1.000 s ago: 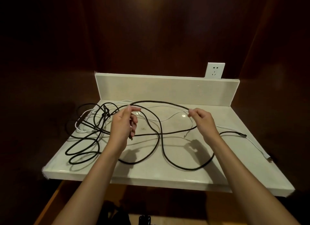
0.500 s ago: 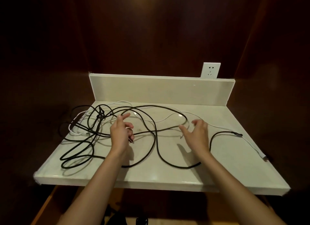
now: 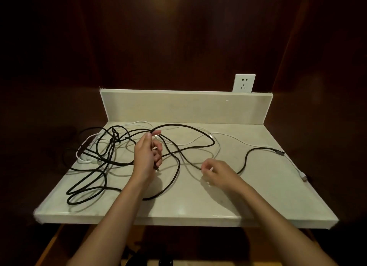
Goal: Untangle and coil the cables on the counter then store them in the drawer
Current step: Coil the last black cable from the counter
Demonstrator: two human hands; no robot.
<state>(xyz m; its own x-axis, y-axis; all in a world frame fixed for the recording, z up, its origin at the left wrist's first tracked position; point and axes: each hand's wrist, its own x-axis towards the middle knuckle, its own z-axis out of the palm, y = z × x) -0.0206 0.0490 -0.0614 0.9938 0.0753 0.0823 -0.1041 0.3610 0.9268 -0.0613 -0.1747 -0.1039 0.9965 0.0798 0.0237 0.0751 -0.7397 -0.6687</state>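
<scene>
A long black cable [image 3: 198,146] sprawls in loops over the beige counter [image 3: 258,196], knotted at the left [image 3: 114,138], with its plug [image 3: 279,152] at the right. A thin white cable [image 3: 234,139] weaves through it, and its end [image 3: 303,178] lies near the right edge. My left hand [image 3: 147,156] pinches the black cable between thumb and forefinger, lifting one loop. My right hand [image 3: 218,172] sits low on the counter, fingers curled, pinching a white piece of the thin cable. No drawer is in view.
A beige backsplash [image 3: 184,107] closes the counter's back, with a white wall socket [image 3: 243,83] above its right end. Dark wood panels surround the counter. Some black loops hang over the left edge [image 3: 67,152]. The floor below is dim.
My right hand let go of the raised white cable, spread open, then dropped nearer and closed on the white cable at the counter. My left hand keeps its pinch on the black loop.
</scene>
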